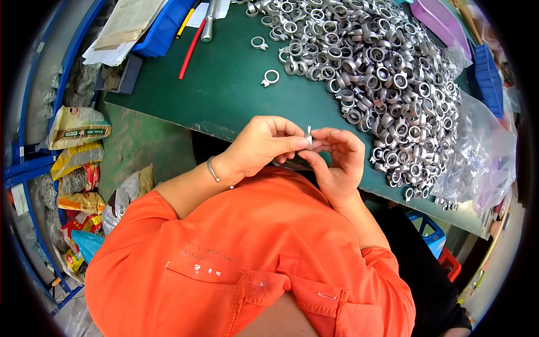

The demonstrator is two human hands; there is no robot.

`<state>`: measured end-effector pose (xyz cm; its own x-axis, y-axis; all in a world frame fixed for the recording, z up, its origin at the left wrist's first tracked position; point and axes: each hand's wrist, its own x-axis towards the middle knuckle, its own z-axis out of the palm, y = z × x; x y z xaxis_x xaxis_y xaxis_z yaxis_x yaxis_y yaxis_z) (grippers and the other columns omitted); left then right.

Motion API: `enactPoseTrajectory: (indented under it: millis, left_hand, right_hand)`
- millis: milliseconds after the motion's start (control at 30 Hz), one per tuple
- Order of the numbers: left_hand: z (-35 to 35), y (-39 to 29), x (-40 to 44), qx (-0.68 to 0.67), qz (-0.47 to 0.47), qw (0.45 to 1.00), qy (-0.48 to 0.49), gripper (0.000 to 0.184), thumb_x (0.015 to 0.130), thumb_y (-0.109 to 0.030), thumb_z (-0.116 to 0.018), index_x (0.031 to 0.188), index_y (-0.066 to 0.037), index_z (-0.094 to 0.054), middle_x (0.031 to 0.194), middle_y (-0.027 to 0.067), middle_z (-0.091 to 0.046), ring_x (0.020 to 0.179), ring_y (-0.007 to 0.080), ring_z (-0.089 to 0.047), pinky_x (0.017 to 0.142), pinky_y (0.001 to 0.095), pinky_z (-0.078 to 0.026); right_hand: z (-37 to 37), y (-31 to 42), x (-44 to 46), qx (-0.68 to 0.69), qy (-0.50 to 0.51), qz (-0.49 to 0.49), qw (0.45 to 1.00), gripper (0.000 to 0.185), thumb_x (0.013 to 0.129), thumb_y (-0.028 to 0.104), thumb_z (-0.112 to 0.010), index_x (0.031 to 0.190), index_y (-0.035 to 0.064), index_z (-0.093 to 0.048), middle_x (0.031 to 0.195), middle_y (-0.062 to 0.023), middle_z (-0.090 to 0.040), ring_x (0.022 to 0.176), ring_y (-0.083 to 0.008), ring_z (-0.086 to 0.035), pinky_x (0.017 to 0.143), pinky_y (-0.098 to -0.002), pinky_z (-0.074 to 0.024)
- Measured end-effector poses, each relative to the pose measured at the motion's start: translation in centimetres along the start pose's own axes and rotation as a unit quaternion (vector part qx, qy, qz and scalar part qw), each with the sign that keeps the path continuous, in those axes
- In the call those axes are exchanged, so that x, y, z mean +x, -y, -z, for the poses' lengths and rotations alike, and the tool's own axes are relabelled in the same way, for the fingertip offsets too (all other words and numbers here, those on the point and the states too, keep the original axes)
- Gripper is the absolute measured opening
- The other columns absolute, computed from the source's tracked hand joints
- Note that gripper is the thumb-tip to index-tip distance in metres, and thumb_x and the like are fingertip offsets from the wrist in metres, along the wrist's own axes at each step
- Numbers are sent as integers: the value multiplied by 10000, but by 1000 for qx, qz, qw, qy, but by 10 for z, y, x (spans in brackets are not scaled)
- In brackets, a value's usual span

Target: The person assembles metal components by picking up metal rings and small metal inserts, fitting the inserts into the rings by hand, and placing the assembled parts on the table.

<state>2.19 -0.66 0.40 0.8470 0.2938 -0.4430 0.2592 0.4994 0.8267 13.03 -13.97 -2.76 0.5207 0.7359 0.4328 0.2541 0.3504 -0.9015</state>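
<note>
You are holding a small metal part (309,138) between your 2 hands, near the close edge of the green table (191,95). Your left hand (259,144) is clamping it between thumb and fingers; your right hand (342,160) is meeting it with bent fingertips (how firmly, you cannot tell from here). If both pinches are slackening at once, the part could be slipping past the edge, since your wrists are hanging so close to it. Beyond, 2 loose rings (265,81) are lying apart from the pile (382,73); a careless forward sweep could be mixing them in.
</note>
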Motion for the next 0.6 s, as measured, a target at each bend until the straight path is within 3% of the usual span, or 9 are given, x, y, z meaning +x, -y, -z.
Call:
enactPoseTrajectory:
  millis: [133, 200, 233, 300, 467, 600]
  left_hand:
    - [-5, 4, -3, 13, -45, 998, -30, 69, 829, -31, -611, 883, 12, -619, 812, 27, -601, 672, 66, -542, 563, 178, -440]
    - [-6, 8, -3, 71, -173, 981, -41, 80, 806, -45, -646, 848, 17, -619, 785, -2, -593, 656, 49, -530, 571, 179, -435]
    - [-5, 9, -3, 70, -173, 982, -41, 80, 806, -45, -646, 848, 17, -619, 785, -2, -593, 656, 49, -530, 571, 179, -435]
    - [-2, 11, -4, 192, -237, 952, -21, 77, 779, 16, -648, 849, 20, -615, 836, 33, -576, 728, 77, -542, 587, 191, -441]
    - [-3, 5, -6, 296, -299, 907, -15, 77, 756, 24, -658, 817, 10, -614, 825, 51, -579, 717, 100, -553, 582, 211, -439]
    - [-5, 3, -7, 297, -318, 900, -2, 71, 755, 31, -652, 811, 8, -615, 818, 58, -582, 701, 108, -556, 589, 216, -445]
  right_hand:
    - [5, 5, 5, 6, -1, -9, 1000, 388, 744, -117, -637, 1067, -18, -444, 998, -140, -558, 873, -162, -585, 732, -258, -500]
    - [10, 3, 1, 8, -17, -82, 996, 229, 833, -35, -578, 1035, -9, -476, 954, -103, -566, 839, -126, -558, 719, -229, -465]
    - [10, 4, 1, 8, -16, -82, 996, 229, 833, -35, -578, 1035, -9, -476, 954, -103, -566, 839, -126, -558, 719, -229, -465]
    - [10, 7, 1, 76, -43, -228, 970, 121, 900, 47, -511, 1012, 4, -493, 908, -61, -569, 768, -93, -528, 680, -202, -432]
    - [9, 12, 5, 128, -8, -294, 947, 226, 957, 171, -429, 1062, -1, -530, 818, -24, -583, 693, -65, -516, 606, -189, -417]
    - [10, 13, 8, 153, 36, -334, 929, 249, 947, 188, -458, 1007, -15, -590, 807, -15, -595, 671, -68, -535, 567, -195, -423]
